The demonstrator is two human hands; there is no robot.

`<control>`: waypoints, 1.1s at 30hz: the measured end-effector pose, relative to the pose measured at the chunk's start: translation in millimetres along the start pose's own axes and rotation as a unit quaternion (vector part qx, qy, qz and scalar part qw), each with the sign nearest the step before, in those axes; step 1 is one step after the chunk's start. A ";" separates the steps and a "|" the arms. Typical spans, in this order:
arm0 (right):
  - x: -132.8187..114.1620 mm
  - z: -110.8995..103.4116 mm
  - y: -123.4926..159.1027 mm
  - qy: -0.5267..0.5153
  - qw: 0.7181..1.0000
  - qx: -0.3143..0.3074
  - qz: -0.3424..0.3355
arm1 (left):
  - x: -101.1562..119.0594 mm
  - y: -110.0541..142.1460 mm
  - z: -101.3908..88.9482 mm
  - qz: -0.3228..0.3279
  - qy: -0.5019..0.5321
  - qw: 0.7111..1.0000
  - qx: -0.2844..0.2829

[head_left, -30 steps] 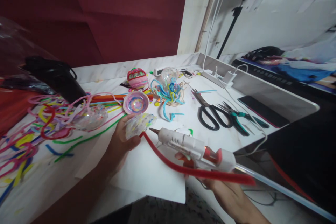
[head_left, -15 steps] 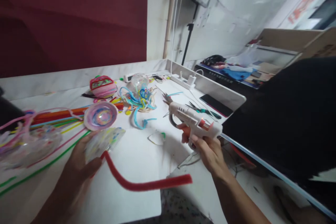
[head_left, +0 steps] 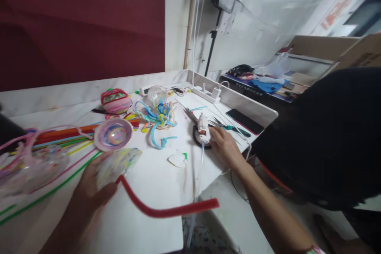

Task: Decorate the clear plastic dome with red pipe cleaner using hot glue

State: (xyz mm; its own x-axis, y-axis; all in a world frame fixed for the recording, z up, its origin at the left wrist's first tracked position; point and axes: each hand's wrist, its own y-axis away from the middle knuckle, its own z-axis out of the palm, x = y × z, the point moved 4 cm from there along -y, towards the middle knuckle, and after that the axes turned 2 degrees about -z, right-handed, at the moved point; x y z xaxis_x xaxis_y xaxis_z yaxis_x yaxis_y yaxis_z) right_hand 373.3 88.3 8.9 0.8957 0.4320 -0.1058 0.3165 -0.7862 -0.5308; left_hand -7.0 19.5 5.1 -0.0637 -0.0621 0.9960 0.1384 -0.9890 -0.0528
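My left hand (head_left: 93,184) is closed on a clear plastic dome-like piece (head_left: 119,164) with coloured spots. Under my thumb starts a red pipe cleaner (head_left: 172,210), bent and reaching out to the right. At the table's right side my right hand (head_left: 224,145) grips a white glue gun (head_left: 203,125) low at the tabletop, its nozzle facing away. A long clear glue stick (head_left: 200,170) sticks out of its back. My fingertips are partly hidden by the gun. Black-handled scissors (head_left: 195,137) lie right beside it.
A shallow pink-purple bowl (head_left: 114,135), pipe cleaners (head_left: 64,131) and a wrapped pink ball (head_left: 116,102) are at the left. Tangled blue strands (head_left: 162,115) lie mid-table. Green-handled pliers (head_left: 238,130), a phone (head_left: 244,121) and a power strip (head_left: 205,96) line the right edge.
My right hand has turned the glue gun to point away and brought it left and down to the tabletop by the scissors. My left hand has hardly moved.
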 end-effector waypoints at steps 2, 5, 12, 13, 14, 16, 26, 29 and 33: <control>4.3 6.8 -4.3 0.039 0.999 -0.017 -0.002 | 8.3 7.4 5.5 -0.024 0.010 0.999 0.042; 7.8 12.4 -8.4 0.073 0.997 -0.036 -0.012 | 17.8 12.2 13.3 -0.026 -0.004 0.998 0.050; -37.2 -24.0 -2.8 0.033 0.997 0.071 -0.028 | 17.7 13.6 14.7 -0.022 0.017 0.998 0.058; -55.3 -33.5 -1.5 -0.048 0.992 0.101 -0.057 | 17.2 13.8 15.2 -0.021 0.016 0.998 0.056; -74.9 -41.0 -0.7 -0.134 0.982 0.104 -0.085 | 17.0 13.9 15.7 -0.021 0.013 0.998 0.055; -114.7 -53.1 -0.7 -0.260 0.952 0.089 -0.131 | 17.3 14.2 16.6 -0.016 0.005 0.998 0.056; -197.5 -60.9 -14.5 -0.370 0.900 0.130 -0.192 | 24.2 15.1 19.0 0.040 -0.025 0.998 0.037; -199.6 -57.4 -14.9 -0.347 0.907 0.141 -0.191 | 25.7 15.9 20.4 0.038 -0.017 0.998 0.037; -199.9 -58.9 -16.7 -0.322 0.917 0.145 -0.185 | 27.2 16.6 21.1 0.035 -0.016 0.997 0.059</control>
State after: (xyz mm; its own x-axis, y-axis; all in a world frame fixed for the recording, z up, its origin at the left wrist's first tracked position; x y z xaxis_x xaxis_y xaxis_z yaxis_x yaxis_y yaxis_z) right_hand 207.4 -10.9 88.4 0.3445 0.8901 -0.2986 0.3809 -0.4232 -0.8221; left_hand 14.4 4.2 32.8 -0.0184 -0.1247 0.9920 0.2574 -0.9593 -0.1158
